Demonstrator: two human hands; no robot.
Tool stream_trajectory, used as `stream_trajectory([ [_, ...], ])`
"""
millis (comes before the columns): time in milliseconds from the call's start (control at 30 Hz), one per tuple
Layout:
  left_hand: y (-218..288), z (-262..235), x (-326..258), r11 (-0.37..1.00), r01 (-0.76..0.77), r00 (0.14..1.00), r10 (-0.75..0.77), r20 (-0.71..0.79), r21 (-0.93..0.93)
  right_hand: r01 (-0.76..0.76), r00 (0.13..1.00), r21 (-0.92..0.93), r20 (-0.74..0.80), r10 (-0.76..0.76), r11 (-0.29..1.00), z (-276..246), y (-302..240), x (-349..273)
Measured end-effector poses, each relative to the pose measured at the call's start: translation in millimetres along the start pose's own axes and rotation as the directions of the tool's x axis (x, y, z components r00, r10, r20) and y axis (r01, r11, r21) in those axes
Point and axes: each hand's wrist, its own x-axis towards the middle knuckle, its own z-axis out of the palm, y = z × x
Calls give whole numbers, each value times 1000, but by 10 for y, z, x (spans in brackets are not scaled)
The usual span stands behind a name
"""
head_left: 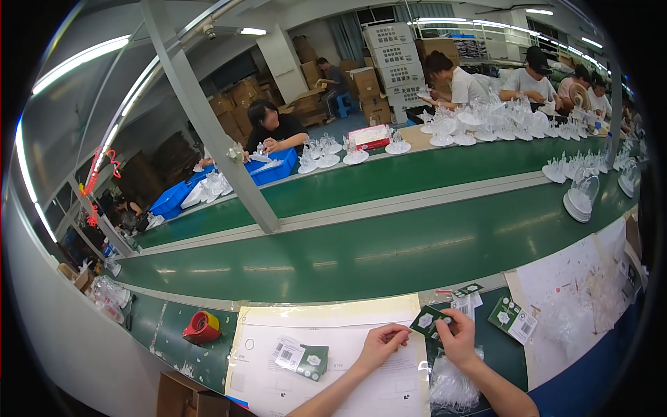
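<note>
While both hands meet over the near surface (208, 361), the right hand (458, 338) pinches a small dark-green card (425, 322) w/ a white emblem; the left hand (382, 342) has fingers closed together just beside it, grip on the card can't be told. Looks like a card-handling step, mid-way; next move prob needs a steady pinch & clean alignment. More green cards: one w/ a white barcode label (300, 356) on the white sheet (333, 375), another (512, 318) to the right. Red tape dispenser (202, 326) far left; clear bags (451, 382) by the right forearm.
</note>
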Motion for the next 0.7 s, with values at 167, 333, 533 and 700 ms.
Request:
stream_trajectory([
  [167,59,77,-30,1000,-2,1000,2,3,-18,-58,989,-63,132,66,996,-46,78,22],
  [333,14,-12,-22,996,77,996,-80,44,48,-25,970,-123,237,54,992,-22,74,13],
  [533,-7,7,-25,984,-120,990,109,84,134,-11,974,-179,219,51,984,-5,-7,7],
  [700,40,45,-42,985,-105,994,100,45,134,18,983,-174,184,15,985,3,48,12],
])
